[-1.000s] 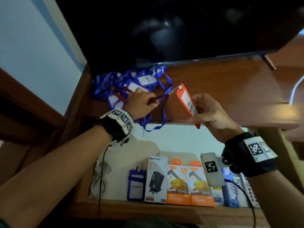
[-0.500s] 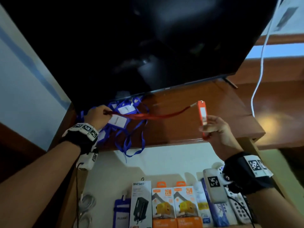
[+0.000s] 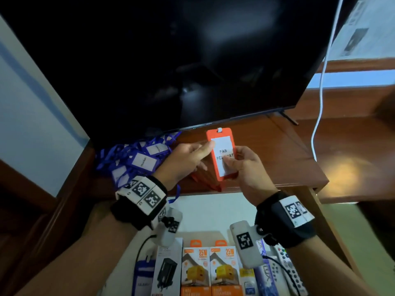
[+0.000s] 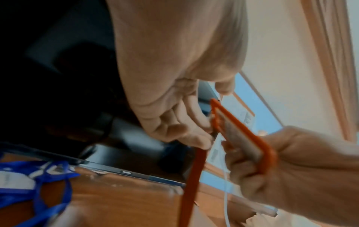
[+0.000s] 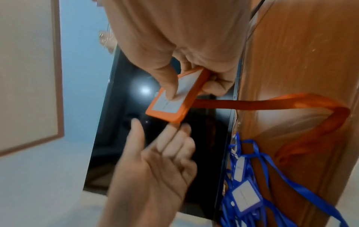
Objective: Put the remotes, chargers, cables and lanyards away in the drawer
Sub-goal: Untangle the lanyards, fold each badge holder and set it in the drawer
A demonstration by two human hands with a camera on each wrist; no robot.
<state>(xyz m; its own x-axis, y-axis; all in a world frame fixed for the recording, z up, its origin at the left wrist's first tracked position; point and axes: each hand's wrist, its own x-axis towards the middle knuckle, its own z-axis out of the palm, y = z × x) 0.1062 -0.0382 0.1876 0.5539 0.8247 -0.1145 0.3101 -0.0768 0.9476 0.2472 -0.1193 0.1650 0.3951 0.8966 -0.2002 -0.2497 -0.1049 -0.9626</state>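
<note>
1. A dark television (image 3: 171,60) stands on a brown wooden cabinet top (image 3: 277,150); a white cable (image 3: 320,92) hangs down beside the screen's right edge.
2. Below the top, the open drawer (image 3: 209,210) holds a boxed black charger (image 3: 167,268), two orange 25W charger boxes (image 3: 210,270), a blue card holder (image 3: 145,276) and remotes (image 3: 287,268) at its right end.
3. A heap of blue lanyards (image 3: 136,161) with white-labelled holders lies on the top's left part, under the screen's edge.
4. The orange lanyard's strap (image 5: 272,104) trails from its badge down to the cabinet top near the blue heap.
5. The right hand (image 3: 245,167) holds the orange badge holder (image 3: 222,154) above the top, thumb pressed on its white card, fingers curled behind.
6. The left hand (image 3: 183,159) is at the badge's left edge. In the left wrist view its fingers (image 4: 174,127) curl beside the strap; whether they pinch it I cannot tell.
</note>
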